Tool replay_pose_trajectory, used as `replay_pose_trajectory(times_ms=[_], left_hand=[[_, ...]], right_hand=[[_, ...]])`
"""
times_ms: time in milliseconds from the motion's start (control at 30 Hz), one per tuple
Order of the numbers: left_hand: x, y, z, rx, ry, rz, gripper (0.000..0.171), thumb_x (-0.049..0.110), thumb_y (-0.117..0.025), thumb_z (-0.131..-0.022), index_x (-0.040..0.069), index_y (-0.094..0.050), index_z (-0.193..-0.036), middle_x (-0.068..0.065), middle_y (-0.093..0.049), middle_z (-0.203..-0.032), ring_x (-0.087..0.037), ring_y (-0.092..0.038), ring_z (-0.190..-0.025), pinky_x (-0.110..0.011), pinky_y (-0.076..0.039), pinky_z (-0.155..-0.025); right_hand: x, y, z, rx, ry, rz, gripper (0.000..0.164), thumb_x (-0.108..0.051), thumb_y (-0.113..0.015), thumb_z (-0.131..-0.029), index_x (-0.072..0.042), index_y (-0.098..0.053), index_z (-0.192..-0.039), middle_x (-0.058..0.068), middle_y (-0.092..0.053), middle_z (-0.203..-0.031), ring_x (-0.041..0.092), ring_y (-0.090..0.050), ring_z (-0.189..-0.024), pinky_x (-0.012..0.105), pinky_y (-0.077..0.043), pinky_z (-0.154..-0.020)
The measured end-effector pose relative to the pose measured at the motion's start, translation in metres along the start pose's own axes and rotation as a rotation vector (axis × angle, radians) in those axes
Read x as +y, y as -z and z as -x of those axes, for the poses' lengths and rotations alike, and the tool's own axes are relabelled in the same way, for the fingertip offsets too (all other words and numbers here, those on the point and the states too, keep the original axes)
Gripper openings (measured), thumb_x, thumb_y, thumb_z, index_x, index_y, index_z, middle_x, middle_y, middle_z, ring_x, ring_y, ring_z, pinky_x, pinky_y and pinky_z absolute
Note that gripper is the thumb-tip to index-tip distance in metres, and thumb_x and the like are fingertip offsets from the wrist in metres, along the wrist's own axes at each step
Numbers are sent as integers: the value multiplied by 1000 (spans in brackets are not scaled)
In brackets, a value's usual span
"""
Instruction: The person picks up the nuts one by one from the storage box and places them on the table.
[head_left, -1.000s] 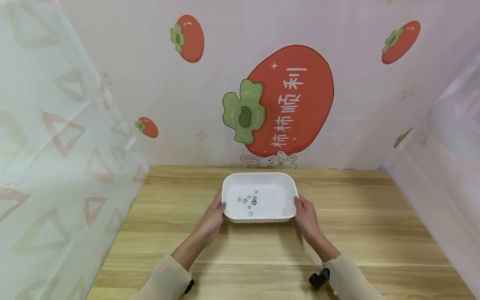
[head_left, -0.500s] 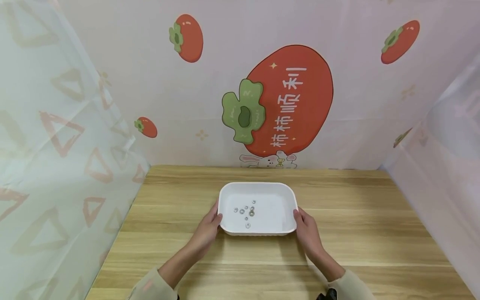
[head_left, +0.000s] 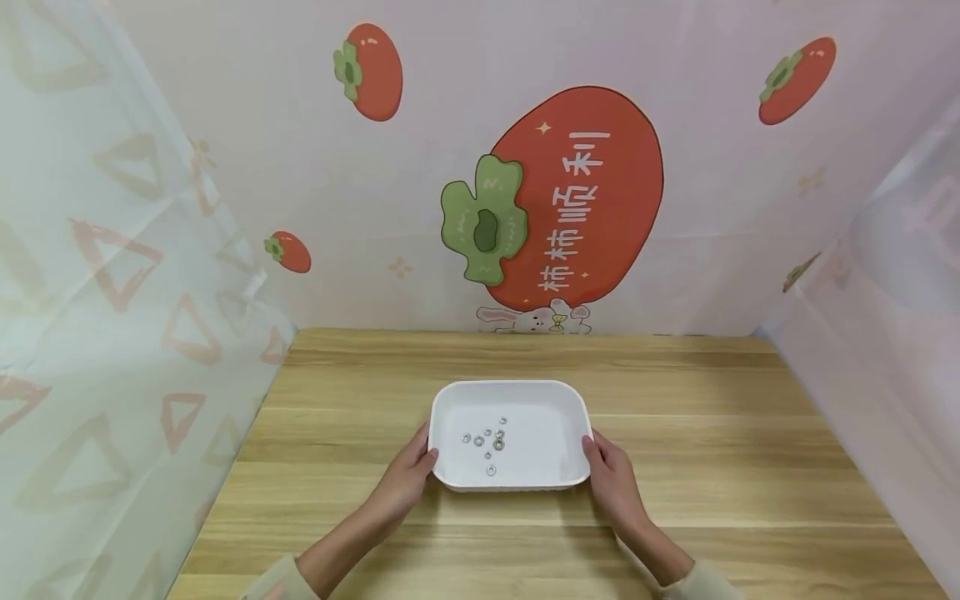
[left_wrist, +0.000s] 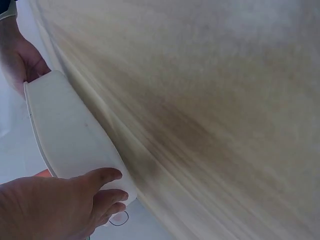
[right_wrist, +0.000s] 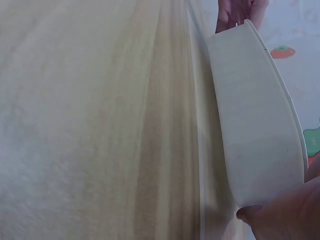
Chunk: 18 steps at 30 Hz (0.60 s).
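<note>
Spanning left to right: pale sheet with triangle prints (head_left: 127, 258) along the left side, then left sleeve (head_left: 281, 581) at the bottom edge, then left hand (head_left: 401, 479) gripping the left short end of a white tray (head_left: 543, 442), thumb at the rim, other fingers against the outer wall and toward the underside in the left wrist view. Tray sits directly between the two hands, open side up, long axis running left-right across the person's front; each hand touches its own end, so neither is nearer. It's low at the worktop (head_left: 750, 458); can't tell if the base touches wood. Inside, several small metal rings (head_left: 498, 444), nuts or washers by the look, lie loose in the left half, nearer the left hand; one is darker, one lies close to the near wall. Right half of the tray floor shows plain white. Right hand (head_left: 613, 479) grips the right short end, thumb at the rim, other fingers mostly hidden by the tray. Then right sleeve (head_left: 701, 583) at bottom, and another pale sheet (head_left: 892, 300) on the right. Behind, past a strip of worktop, stands a backdrop with persimmon prints (head_left: 585, 192), well apart from the tray; nothing seen between tray and backdrop except wood.
</note>
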<state>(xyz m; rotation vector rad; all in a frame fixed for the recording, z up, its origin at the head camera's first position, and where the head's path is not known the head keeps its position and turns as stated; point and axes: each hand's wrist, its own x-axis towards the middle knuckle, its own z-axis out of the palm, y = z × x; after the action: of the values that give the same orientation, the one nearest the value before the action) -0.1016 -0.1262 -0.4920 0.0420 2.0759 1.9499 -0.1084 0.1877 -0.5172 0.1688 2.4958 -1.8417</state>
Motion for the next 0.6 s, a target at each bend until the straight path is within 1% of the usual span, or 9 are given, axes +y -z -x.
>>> replay_pose_trajectory(times_ms=[133, 267, 400, 533, 600], left_hand=[[-3, 0, 3, 19, -2, -31, 60, 1, -35, -112, -7, -10, -166, -28, -9, -173, -43, -9, -160, -58, -16, -127], [-5, 2, 4, 33, -15, -93, 60, 2, -37, -112, -8, -13, -166, -29, -12, -172, -43, -10, -160, -58, -14, -127], [-6, 3, 7, 30, -35, -146, 60, 2, -39, -112, -9, -13, -165, -29, -14, -172, -43, -13, -159, -58, -16, -126], [-6, 4, 9, 26, -51, -189, 60, 2, -41, -112, -9, -14, -165, -30, -17, -171, -43, -16, -158, -57, -17, -126], [-6, 5, 10, 26, -57, -209, 61, 3, -41, -112, -9, -15, -165, -30, -19, -170, -44, -17, -158, -57, -18, -126]], right_hand=[[2, -2, 3, 11, -4, 18, 47, -22, -44, -116, 9, -51, -151, 26, -61, -145, 34, -60, -134, 45, -51, -110], [3, -3, 5, 25, 1, 39, 46, -20, -45, -115, 10, -51, -150, 27, -60, -146, 35, -59, -135, 42, -51, -109], [4, -4, 6, 25, 2, 43, 46, -20, -46, -115, 9, -51, -151, 26, -59, -147, 35, -58, -136, 40, -50, -110], [6, -4, 6, 18, 1, 49, 46, -20, -46, -115, 8, -51, -151, 25, -60, -147, 34, -58, -136, 35, -50, -109], [6, -5, 6, 15, 0, 51, 46, -20, -46, -115, 9, -51, -151, 25, -60, -147, 34, -58, -136, 36, -50, -109]])
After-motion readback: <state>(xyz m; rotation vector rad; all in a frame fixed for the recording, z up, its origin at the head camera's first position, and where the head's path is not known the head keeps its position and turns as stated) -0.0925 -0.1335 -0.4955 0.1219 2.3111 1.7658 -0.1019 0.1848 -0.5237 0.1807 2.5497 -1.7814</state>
